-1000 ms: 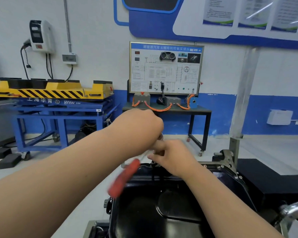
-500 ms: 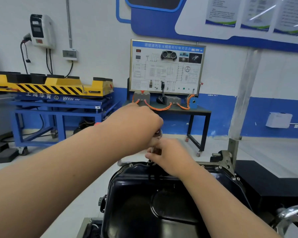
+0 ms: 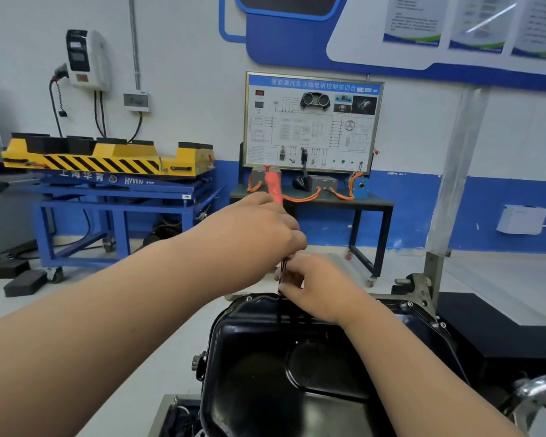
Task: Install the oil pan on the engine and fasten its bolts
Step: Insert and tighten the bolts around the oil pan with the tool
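The black oil pan (image 3: 265,367) sits on the engine at the lower middle, with small bolts along its flange. My left hand (image 3: 252,228) grips a ratchet wrench whose red handle (image 3: 273,186) sticks out beyond the hand, away from me. A thin extension shaft (image 3: 282,269) runs down from that hand to the pan's far edge. My right hand (image 3: 316,288) pinches the lower end of the shaft just above the flange. The bolt under the socket is hidden by my fingers.
The engine stand's metal bracket (image 3: 420,288) rises at the right of the pan, and a chrome handle (image 3: 536,386) shows at the lower right. Across the floor stand a blue and yellow lift table (image 3: 108,171) and a training board on a dark table (image 3: 312,124).
The red handle has swung from the lower left, near the pan, round to the far side of my left hand. My right hand stays on the shaft at the same bolt.
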The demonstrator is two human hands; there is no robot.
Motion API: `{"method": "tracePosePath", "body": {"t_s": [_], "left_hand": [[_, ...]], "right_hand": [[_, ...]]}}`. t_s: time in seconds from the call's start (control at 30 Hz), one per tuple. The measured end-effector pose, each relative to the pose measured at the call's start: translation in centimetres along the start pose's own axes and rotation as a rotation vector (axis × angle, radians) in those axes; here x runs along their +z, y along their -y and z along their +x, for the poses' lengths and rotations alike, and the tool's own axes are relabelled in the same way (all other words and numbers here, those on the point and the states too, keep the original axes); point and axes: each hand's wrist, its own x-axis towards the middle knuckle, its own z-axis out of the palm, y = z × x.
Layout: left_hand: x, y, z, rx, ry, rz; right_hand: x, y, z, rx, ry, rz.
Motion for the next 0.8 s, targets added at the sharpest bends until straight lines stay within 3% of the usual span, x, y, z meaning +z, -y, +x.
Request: {"method": "tracePosePath", "body": {"t_s": [0.13, 0.3, 0.63, 0.8], "left_hand": [[-0.6, 0.0, 0.0, -0.081, 0.055, -0.015], [-0.6, -1.2, -0.1, -0.341, 0.089, -0.082], [0.2, -2.1, 0.8, -0.526, 0.073, -0.298], [1.2, -3.2, 0.4, -0.763, 0.055, -0.765]], "right_hand": [[0.0, 0.2, 0.0, -0.035, 0.017, -0.020], [0.2, 0.7, 0.4, 0.008, 0.026, -0.115], [0.6, 0.1, 0.3, 0.012, 0.037, 0.080], [-1.7, 1.1, -0.6, 0.091, 0.050, 0.309]]}}
